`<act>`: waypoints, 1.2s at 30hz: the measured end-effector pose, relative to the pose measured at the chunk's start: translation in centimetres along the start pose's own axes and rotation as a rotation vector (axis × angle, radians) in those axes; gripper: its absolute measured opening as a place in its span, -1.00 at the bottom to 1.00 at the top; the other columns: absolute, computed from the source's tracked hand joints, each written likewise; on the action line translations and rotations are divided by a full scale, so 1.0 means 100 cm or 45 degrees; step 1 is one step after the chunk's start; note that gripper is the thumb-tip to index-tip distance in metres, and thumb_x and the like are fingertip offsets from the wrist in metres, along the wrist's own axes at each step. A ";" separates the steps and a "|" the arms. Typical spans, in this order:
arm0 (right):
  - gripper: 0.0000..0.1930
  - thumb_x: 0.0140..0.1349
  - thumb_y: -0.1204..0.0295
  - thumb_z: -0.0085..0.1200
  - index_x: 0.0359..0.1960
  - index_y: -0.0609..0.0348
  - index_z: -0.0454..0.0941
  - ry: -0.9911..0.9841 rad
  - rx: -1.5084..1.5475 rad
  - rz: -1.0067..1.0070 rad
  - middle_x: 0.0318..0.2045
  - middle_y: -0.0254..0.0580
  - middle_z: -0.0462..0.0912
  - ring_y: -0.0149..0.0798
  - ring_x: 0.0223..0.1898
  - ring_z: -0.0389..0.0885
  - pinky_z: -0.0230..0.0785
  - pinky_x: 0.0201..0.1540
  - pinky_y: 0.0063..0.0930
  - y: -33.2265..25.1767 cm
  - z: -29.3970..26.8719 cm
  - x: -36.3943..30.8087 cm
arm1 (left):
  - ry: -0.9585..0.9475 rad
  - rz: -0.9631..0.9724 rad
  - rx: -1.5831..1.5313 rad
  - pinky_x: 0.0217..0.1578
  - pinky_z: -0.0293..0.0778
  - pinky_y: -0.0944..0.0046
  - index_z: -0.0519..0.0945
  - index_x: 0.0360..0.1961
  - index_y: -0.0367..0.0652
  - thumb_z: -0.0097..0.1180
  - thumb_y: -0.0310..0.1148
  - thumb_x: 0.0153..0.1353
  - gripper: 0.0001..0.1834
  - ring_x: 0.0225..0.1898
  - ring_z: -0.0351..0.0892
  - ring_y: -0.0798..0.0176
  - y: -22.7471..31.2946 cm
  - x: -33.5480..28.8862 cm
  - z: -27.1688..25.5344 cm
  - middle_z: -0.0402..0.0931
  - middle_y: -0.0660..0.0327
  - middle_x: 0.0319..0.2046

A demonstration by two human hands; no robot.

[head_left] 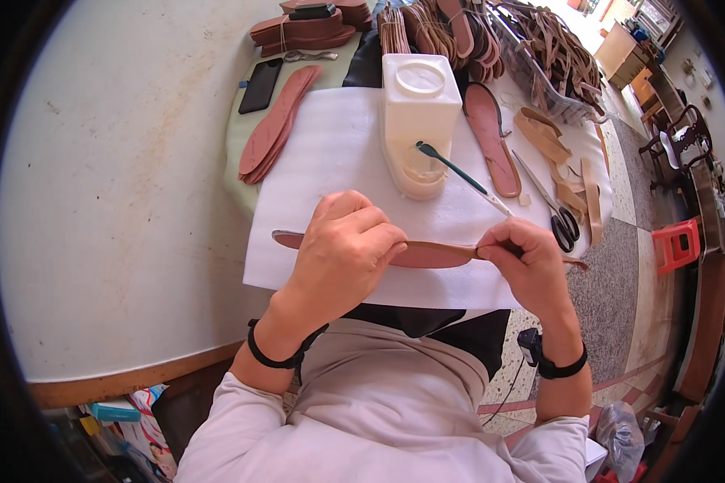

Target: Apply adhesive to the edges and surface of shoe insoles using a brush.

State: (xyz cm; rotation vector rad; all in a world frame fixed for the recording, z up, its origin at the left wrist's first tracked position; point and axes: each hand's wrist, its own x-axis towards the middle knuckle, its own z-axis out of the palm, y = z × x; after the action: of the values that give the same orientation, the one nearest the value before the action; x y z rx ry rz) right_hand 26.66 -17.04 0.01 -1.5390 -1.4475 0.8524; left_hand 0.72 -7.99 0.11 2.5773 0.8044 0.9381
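A pinkish-brown insole lies side-on between my two hands, low over the white sheet. Along its upper edge runs a narrow brown leather strip. My left hand is closed over the insole's middle, its thumb and fingers pinching at the edge; they hide part of it. At the insole's right end, my right hand pinches the strip, whose loose tail shows beyond the fingers. Just ahead stands a cream plastic glue container, with a green-handled brush leaning in its opening.
To the right lie another insole, scissors and tan strips. Stacked insoles and a black phone are at the left. Behind are bundled insoles and a clear bin of strips. A red stool stands on the floor.
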 end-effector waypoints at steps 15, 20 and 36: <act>-0.90 0.11 0.68 0.34 -0.34 0.26 0.75 0.071 -0.165 -0.175 -0.49 -0.24 0.62 -0.37 -0.47 0.56 0.38 -0.39 -0.50 0.007 0.006 -0.003 | 0.031 0.007 -0.042 -0.11 0.38 0.13 0.74 -0.37 -0.15 0.42 -0.48 0.07 -0.91 -0.24 0.51 0.14 -0.004 -0.001 0.003 0.61 0.28 -0.44; -0.91 0.12 0.67 0.34 -0.34 0.27 0.75 0.078 -0.185 -0.189 -0.49 -0.23 0.62 -0.38 -0.51 0.55 0.37 -0.43 -0.50 0.009 0.009 -0.002 | 0.029 -0.004 -0.068 -0.12 0.39 0.14 0.74 -0.38 -0.16 0.42 -0.48 0.07 -0.91 -0.24 0.51 0.13 -0.005 -0.001 0.004 0.61 0.26 -0.44; -0.86 0.16 0.69 0.22 -0.30 0.27 0.53 -0.040 -0.277 -0.229 -0.44 -0.12 0.56 -0.20 -0.44 0.59 0.43 -0.37 -0.40 0.008 0.015 -0.004 | -0.021 -0.052 -0.083 -0.09 0.41 0.15 0.74 -0.37 -0.17 0.40 -0.47 0.08 -0.92 -0.19 0.50 0.12 0.005 0.009 0.003 0.63 0.27 -0.39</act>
State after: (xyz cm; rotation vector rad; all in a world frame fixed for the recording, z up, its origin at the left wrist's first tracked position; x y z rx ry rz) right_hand 25.65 -17.28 -1.40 -1.5294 -1.7190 0.6317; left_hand 1.68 -7.86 0.51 2.5000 0.8050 0.9148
